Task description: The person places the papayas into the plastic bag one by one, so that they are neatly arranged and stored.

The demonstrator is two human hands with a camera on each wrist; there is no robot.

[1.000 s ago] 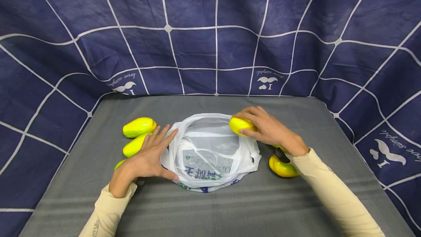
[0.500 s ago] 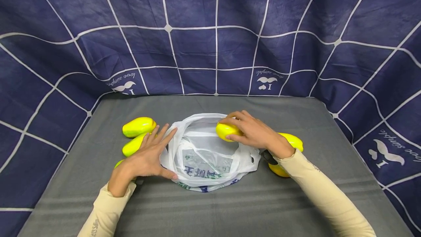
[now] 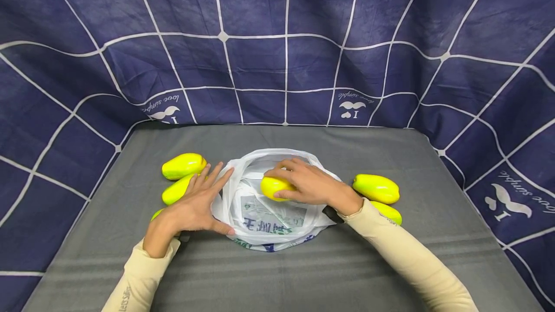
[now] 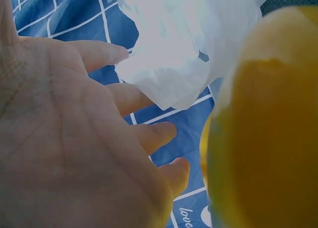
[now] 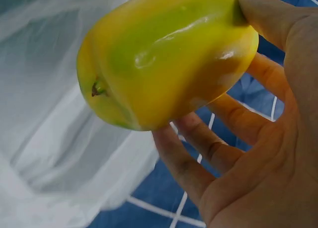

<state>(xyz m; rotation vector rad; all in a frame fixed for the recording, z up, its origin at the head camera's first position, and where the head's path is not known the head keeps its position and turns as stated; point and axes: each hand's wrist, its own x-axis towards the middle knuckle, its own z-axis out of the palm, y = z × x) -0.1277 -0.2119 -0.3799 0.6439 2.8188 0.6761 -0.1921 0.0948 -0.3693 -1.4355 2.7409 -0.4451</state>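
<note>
One yellow-green mango (image 3: 274,187) sits in the right hand (image 3: 310,186), fingers and thumb curled round it, over the open mouth of the white plastic bag (image 3: 270,215). At the bag's left edge the left hand (image 3: 191,211) lies flat, fingers spread and straight. Left of the bag lie two mangoes (image 3: 184,166), perhaps a third under the wrist; right of it, two more (image 3: 375,188) on the grey table (image 3: 277,273).

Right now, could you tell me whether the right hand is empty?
No, the right hand grips a yellow-green mango over the open white plastic bag.
</note>
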